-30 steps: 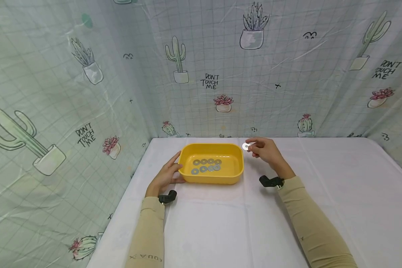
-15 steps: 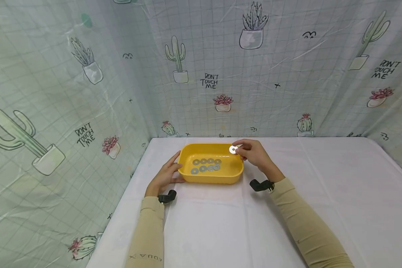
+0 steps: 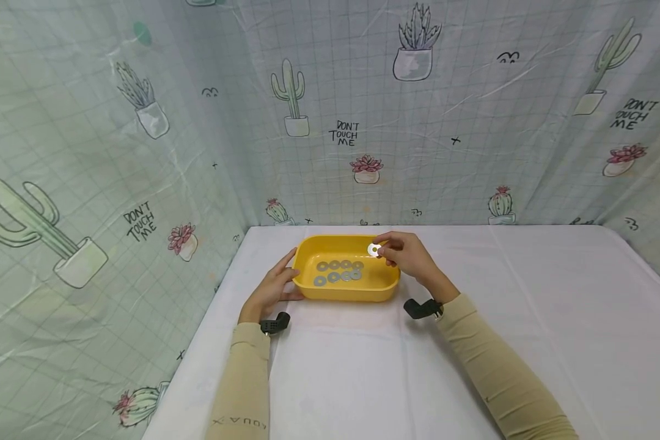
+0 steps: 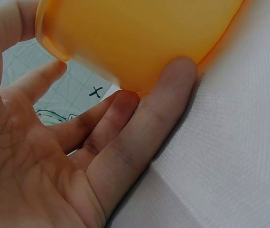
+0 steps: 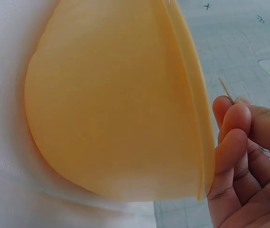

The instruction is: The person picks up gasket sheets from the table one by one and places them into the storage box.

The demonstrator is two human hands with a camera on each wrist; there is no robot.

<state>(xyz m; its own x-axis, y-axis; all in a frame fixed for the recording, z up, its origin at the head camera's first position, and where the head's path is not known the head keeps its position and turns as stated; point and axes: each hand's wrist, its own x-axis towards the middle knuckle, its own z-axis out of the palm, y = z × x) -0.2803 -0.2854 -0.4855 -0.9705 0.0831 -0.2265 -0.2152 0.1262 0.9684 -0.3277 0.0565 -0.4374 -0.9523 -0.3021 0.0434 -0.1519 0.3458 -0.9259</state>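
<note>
Placing step: the right hand (image 3: 409, 256) pinched a flat silver metal washer (image 3: 374, 249) above the shallow yellow plastic tray (image 3: 387, 286).
The left hand (image 3: 272, 287), fingers relaxed and straight, steadied the tray's near end; eight grey washers (image 3: 338, 272) lay between the hands; releasing beside these seemed the next move.

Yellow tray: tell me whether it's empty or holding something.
Not empty: the yellow tray holds eight metal washers lying flat on its floor.
</note>
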